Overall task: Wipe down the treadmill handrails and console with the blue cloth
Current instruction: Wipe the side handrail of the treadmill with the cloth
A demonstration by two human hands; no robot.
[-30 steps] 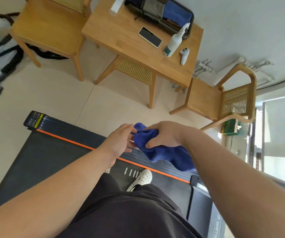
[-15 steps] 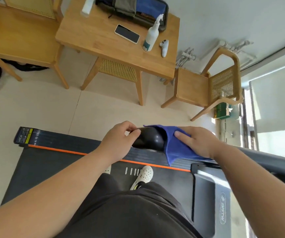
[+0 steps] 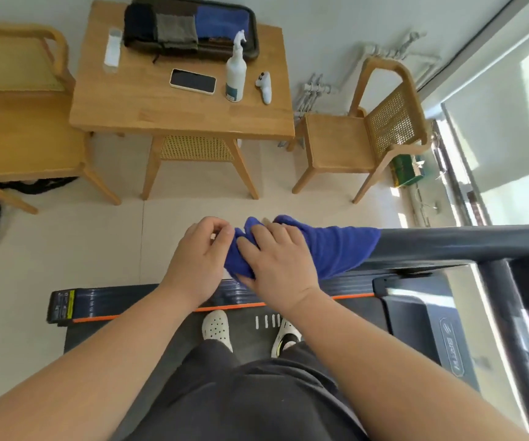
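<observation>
Since half a second ago, the right hand (image 3: 279, 256) has slid leftward, and the blue cloth (image 3: 336, 246) now covers the rail tip that was bare; from my seat I see the cloth draped over the handrail (image 3: 447, 241), the right hand's fingers and thumb clasped round it; the left hand (image 3: 202, 253) sits curled at the cloth's left end, thumb touching it; whether it grips anything I cannot tell; a spray bottle (image 3: 236, 74) stands on the wooden table (image 3: 174, 116) beyond.

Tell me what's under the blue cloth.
The cloth drapes over the dark handrail, which emerges to its right. The rail's end is covered by cloth and right hand.
</observation>
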